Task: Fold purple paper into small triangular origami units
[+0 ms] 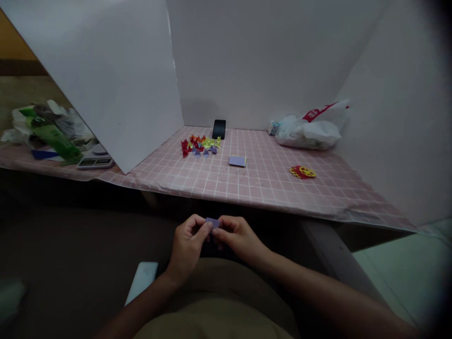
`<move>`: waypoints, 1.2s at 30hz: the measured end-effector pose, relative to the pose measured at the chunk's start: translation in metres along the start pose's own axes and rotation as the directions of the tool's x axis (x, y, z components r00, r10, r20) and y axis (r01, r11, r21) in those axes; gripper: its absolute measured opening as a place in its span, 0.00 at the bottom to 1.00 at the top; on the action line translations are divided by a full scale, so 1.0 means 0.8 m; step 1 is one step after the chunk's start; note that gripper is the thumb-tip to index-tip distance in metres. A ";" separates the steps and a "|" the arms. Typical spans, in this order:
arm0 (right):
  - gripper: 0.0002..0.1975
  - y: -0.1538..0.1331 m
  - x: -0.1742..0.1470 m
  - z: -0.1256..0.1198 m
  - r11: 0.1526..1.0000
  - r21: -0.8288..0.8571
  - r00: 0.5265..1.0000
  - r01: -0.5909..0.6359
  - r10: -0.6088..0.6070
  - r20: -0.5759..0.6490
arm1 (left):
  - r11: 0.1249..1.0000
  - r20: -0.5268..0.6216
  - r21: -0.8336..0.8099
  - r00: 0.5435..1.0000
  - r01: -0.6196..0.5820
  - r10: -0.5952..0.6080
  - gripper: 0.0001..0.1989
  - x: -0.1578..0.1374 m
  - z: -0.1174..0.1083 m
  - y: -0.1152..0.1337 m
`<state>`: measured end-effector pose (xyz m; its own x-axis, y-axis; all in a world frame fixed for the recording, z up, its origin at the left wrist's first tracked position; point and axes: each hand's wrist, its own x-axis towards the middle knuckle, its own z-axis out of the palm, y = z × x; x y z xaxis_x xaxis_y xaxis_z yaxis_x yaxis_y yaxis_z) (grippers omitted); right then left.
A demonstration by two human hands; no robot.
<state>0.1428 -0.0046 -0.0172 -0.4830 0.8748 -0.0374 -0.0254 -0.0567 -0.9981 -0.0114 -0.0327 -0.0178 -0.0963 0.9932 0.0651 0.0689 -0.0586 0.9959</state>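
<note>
A small piece of purple paper [213, 221] is held between my two hands, above my lap and in front of the table's near edge. My left hand [189, 240] pinches its left side with thumb and fingers. On the other side, my right hand [239, 235] grips it between thumb and forefinger. Fingertips cover the paper's lower part, so its folds cannot be made out. On the table lies a stack of purple paper [238, 161] with a yellow edge showing. Farther left stand several small folded paper pieces [199, 145] in red, orange, yellow and purple.
A dark phone [219, 129] lies near the back panel. White plastic bags [307, 134] and yellow and red cutouts [302, 172] are on the right. Behind the left panel [116, 84] are a kitchen scale [95, 163] and a green bottle [54, 136]. A white slab [141, 281] lies beside my left forearm.
</note>
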 end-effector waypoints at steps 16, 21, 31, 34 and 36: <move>0.13 0.015 -0.003 0.004 0.990 -0.141 1.000 0.017 -0.019 -0.014 | 0.994 -0.065 0.101 0.997 -0.037 0.044 0.14 0.001 0.000 -0.004; 0.14 0.016 -0.005 0.002 0.958 -0.272 0.993 0.093 -0.109 -0.044 | 0.996 0.001 0.085 1.000 0.012 -0.012 0.11 0.003 0.001 -0.002; 0.13 0.016 -0.007 0.006 0.985 -0.148 0.995 0.083 -0.090 -0.047 | 0.997 -0.050 0.059 0.997 -0.059 0.062 0.16 0.000 0.005 -0.008; 0.14 0.016 -0.008 0.008 0.981 -0.171 0.989 0.094 -0.112 -0.098 | 0.997 -0.025 0.058 0.999 -0.042 0.043 0.13 0.002 0.005 -0.007; 0.14 0.016 -0.008 0.007 0.981 -0.165 0.985 0.103 -0.124 -0.119 | 0.998 0.015 0.054 1.000 -0.014 0.013 0.12 0.003 0.004 -0.007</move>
<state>0.1405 -0.0136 -0.0294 -0.3684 0.9262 0.0808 0.0700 0.1143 -0.9910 -0.0089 -0.0298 -0.0236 -0.0809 0.9937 0.0771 0.1241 -0.0667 0.9900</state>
